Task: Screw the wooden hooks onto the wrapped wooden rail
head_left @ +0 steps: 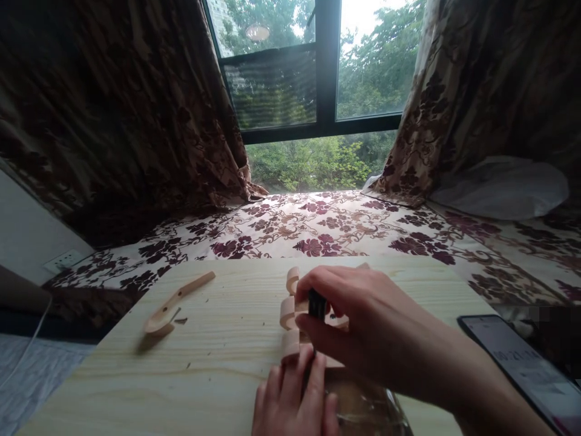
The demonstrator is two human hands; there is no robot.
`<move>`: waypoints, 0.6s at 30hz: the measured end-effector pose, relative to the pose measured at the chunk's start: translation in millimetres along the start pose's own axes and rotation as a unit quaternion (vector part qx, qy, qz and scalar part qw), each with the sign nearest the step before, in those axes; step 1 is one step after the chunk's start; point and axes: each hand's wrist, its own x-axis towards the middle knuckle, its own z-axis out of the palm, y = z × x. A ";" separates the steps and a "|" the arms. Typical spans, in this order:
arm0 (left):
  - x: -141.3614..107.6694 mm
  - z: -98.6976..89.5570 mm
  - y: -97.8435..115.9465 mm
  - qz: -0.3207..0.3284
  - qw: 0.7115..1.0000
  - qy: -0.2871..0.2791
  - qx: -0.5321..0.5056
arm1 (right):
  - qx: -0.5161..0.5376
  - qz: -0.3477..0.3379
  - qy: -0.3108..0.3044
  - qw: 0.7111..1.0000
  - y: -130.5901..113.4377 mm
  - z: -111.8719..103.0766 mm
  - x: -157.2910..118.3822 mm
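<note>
My right hand (349,309) is closed around the black handle (316,304) of what looks like a screwdriver, held upright. Its tip is down among my left fingers. My left hand (295,396) presses its fingertips against the nearest curved wooden hook (290,344), steadying it on both sides of the tool's tip. Two more hooks, a middle one (287,312) and a far one (293,280), line up beyond it. The piece under them is mostly hidden by my hands. At the left lies a loose wooden hook (179,303) with holes in it.
A pale wooden board (236,387) carries the work, with small dark bits scattered over it. A clear plastic packet (367,406) lies under my right forearm. A phone (521,369) showing a timer is at the right. Flowered fabric (318,230) stretches to the window.
</note>
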 end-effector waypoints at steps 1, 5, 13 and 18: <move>0.5 -0.5 0.2 -0.003 1.000 -0.001 -0.004 | 0.004 -0.007 -0.009 1.000 -0.5 -0.6 -0.2; 3.4 -3.3 0.1 0.001 1.000 -0.001 -0.015 | -0.021 0.022 0.005 1.000 1.4 1.4 1.4; 5.0 -6.7 -1.2 0.007 1.000 -0.007 -0.029 | -0.034 0.032 0.016 0.999 -3.7 -3.7 0.1; 6.5 -7.7 -0.1 0.004 0.999 -0.018 -0.029 | -0.002 0.011 -0.001 1.000 -3.5 -3.4 -0.8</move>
